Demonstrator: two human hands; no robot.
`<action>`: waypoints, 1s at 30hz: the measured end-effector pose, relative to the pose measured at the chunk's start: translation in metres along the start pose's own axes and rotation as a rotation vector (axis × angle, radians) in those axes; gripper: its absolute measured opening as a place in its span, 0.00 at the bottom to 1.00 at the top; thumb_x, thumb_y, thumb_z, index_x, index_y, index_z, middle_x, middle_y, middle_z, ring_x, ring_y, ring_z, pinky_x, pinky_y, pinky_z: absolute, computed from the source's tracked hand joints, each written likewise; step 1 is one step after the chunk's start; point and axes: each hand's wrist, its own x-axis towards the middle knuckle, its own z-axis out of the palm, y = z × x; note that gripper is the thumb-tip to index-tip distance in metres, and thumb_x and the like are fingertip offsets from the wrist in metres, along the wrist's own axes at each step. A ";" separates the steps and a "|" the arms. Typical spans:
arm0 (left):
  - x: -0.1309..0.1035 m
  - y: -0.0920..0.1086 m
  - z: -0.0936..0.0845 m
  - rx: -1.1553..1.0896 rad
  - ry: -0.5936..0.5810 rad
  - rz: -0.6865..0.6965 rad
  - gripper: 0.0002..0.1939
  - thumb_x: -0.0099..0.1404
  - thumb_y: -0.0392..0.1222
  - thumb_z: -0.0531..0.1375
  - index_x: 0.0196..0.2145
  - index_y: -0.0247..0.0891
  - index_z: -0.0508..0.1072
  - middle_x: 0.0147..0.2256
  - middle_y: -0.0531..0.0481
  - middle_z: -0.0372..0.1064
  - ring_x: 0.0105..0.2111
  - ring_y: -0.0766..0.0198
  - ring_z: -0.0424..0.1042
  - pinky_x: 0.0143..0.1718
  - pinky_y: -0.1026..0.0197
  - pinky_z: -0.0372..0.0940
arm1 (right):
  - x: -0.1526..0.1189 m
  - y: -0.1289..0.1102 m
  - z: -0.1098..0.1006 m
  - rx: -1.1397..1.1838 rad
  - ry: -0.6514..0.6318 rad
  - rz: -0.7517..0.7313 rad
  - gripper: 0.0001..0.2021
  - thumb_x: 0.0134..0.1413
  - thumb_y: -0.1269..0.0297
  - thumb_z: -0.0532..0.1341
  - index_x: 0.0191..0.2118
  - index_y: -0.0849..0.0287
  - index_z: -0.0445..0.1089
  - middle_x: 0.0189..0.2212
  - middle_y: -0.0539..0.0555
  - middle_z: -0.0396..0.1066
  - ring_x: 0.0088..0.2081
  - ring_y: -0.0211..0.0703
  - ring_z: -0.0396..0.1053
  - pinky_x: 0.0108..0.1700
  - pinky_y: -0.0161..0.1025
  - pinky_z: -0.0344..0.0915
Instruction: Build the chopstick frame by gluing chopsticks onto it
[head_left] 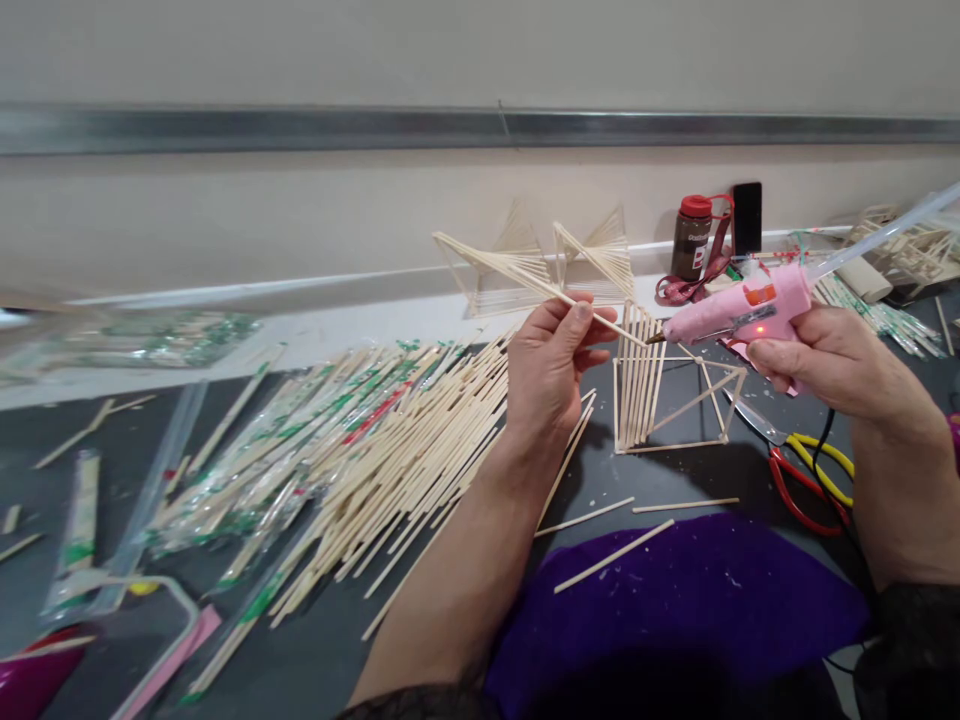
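Note:
My left hand (553, 362) pinches a thin wooden stick (616, 327) between thumb and fingers, its free end pointing right. A pink hot glue gun (739, 308) is gripped in my right hand (836, 360), a small light glowing on its side and a clear glue stick (881, 238) poking out at the back. The metal nozzle (655, 338) is at the stick's end; whether they touch I cannot tell. Behind and below stands an open stick frame (671, 447) with a row of slats along one side. Two twisted stick structures (499, 262) lean near the wall.
Many loose sticks (405, 450) and wrapped packets of sticks (247, 460) cover the left of the dark table. Red-and-yellow-handled scissors (806, 465) lie below my right hand. A red-capped bottle (691, 240) and a phone (747, 218) stand by the wall. Purple cloth (675, 610) is in front.

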 end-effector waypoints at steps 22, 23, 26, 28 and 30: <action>-0.006 0.004 0.008 -0.053 -0.047 -0.029 0.11 0.53 0.47 0.72 0.31 0.44 0.76 0.28 0.55 0.78 0.25 0.69 0.76 0.19 0.71 0.64 | 0.008 0.013 -0.017 0.279 0.347 0.055 0.15 0.56 0.51 0.64 0.32 0.60 0.71 0.20 0.50 0.69 0.18 0.32 0.60 0.18 0.32 0.52; -0.007 0.004 0.010 -0.059 -0.064 -0.039 0.11 0.52 0.47 0.72 0.31 0.43 0.76 0.27 0.54 0.78 0.24 0.69 0.75 0.18 0.71 0.64 | 0.008 0.019 -0.020 0.350 0.395 0.071 0.14 0.54 0.51 0.65 0.33 0.59 0.71 0.22 0.50 0.70 0.19 0.32 0.62 0.18 0.31 0.55; -0.013 0.002 0.016 -0.061 -0.112 -0.069 0.12 0.51 0.47 0.72 0.30 0.42 0.76 0.26 0.54 0.78 0.23 0.69 0.74 0.18 0.71 0.63 | 0.005 0.045 -0.027 0.491 0.506 0.212 0.12 0.50 0.56 0.68 0.33 0.59 0.70 0.23 0.50 0.71 0.21 0.33 0.66 0.19 0.30 0.62; -0.018 0.000 0.020 -0.048 -0.145 -0.081 0.11 0.52 0.47 0.72 0.30 0.42 0.76 0.26 0.53 0.78 0.23 0.69 0.74 0.18 0.71 0.63 | -0.003 0.068 -0.028 0.529 0.558 0.337 0.09 0.49 0.60 0.67 0.32 0.60 0.70 0.21 0.49 0.70 0.20 0.34 0.66 0.20 0.30 0.64; -0.023 0.000 0.023 -0.031 -0.177 -0.087 0.11 0.52 0.47 0.71 0.31 0.42 0.76 0.27 0.53 0.78 0.23 0.68 0.75 0.18 0.70 0.63 | -0.012 0.092 -0.027 0.561 0.582 0.458 0.07 0.48 0.63 0.65 0.31 0.62 0.71 0.20 0.51 0.70 0.19 0.34 0.65 0.20 0.31 0.65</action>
